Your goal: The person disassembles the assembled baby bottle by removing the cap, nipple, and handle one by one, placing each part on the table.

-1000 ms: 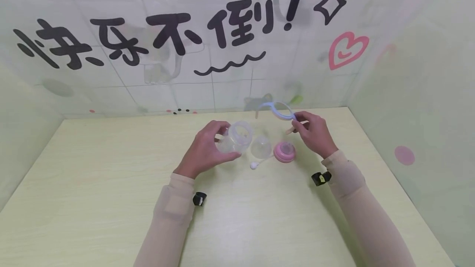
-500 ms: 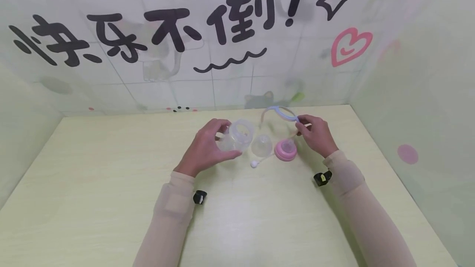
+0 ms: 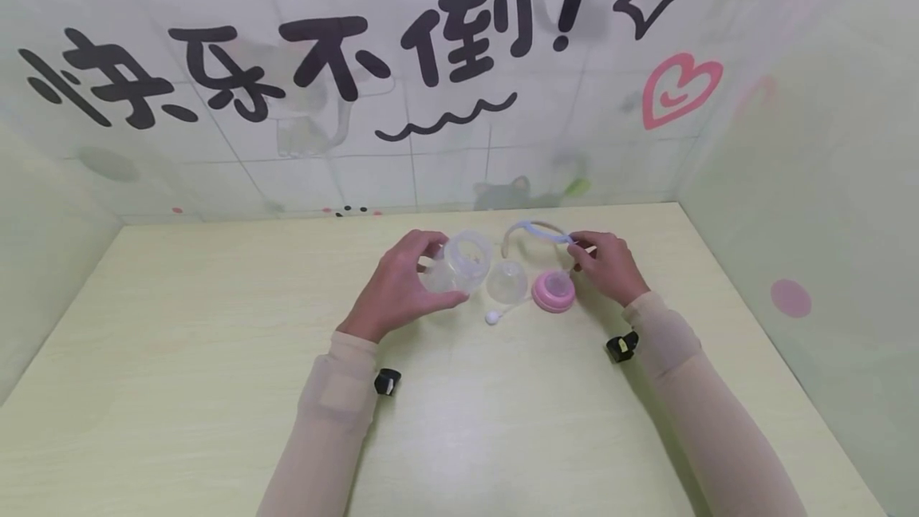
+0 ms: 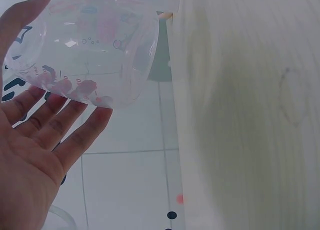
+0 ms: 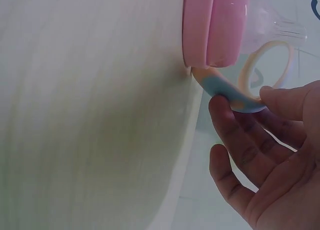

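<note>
My left hand (image 3: 398,287) grips a clear baby bottle (image 3: 465,266), tilted with its open mouth toward the right. In the left wrist view the bottle (image 4: 100,44) shows pink and blue printing, with the fingertips along its side. On the right, my right hand (image 3: 610,268) pinches a bottle handle (image 3: 547,233), a ring with curved pale blue and beige grips, low over the back of the table. Between the hands stand a clear dome cap (image 3: 506,283) and a pink collar with a clear nipple (image 3: 554,292). A thin straw with a white ball end (image 3: 492,317) lies in front.
The pale wooden table (image 3: 459,421) is bounded by a back wall (image 3: 345,182) with large black lettering and a pale right wall (image 3: 811,206). Each wrist carries a small black camera mount, as on the left wrist (image 3: 387,381).
My right hand has lowered the bottle handle toward the table, and the ring now lies flatter. The left hand with the bottle has stayed nearly still.
</note>
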Demonstrator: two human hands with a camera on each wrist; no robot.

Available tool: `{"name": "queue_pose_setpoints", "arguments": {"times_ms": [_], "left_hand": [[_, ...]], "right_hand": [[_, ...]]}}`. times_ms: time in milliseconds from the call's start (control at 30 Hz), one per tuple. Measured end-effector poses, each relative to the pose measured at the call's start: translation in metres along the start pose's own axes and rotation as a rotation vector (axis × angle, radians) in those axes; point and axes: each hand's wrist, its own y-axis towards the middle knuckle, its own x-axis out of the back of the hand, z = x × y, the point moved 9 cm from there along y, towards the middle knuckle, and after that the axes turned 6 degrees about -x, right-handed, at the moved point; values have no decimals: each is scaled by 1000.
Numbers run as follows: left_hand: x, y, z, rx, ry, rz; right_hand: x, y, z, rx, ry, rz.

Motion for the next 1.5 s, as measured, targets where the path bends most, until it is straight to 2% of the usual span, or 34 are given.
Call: {"name": "queue_pose_setpoints", "arguments": {"times_ms": [500, 967, 1500], "left_hand": [[0, 1, -1, -4, 5, 2], [0, 1, -2, -3, 6, 2], [1, 0, 0, 3, 5, -1]], "right_hand": [[-7, 4, -4, -21, -63, 37], [-10, 3, -9, -52, -68, 94], [-10, 2, -8, -60, -60, 103]]}}
